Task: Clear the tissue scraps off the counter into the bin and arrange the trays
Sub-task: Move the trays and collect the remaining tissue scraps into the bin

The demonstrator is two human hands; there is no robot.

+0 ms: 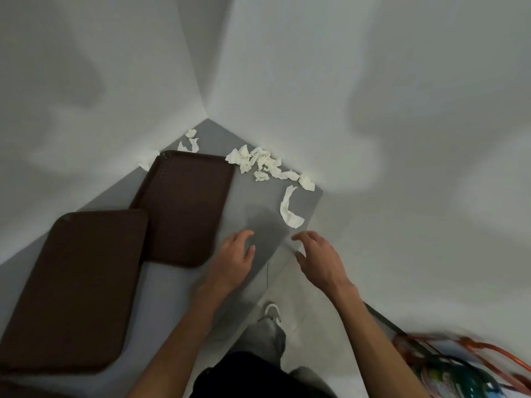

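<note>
White tissue scraps (260, 163) lie heaped along the wall at the back of the grey counter (258, 214), with one long curled strip (288, 209) apart near the counter's right edge and a few more scraps (189, 142) in the far corner behind the upper tray (184, 208). My left hand (234, 258) and my right hand (317, 258) hover over the counter's near edge, both with fingers spread and nothing in them. By my reading, the clearing has hardly begun: every scrap I can see is on the counter. The lower tray (77, 288) overlaps the upper one's corner, so arranging looks undone too. A blurred orange-rimmed object (459, 366) sits low right; whether it is the bin, I cannot tell.
</note>
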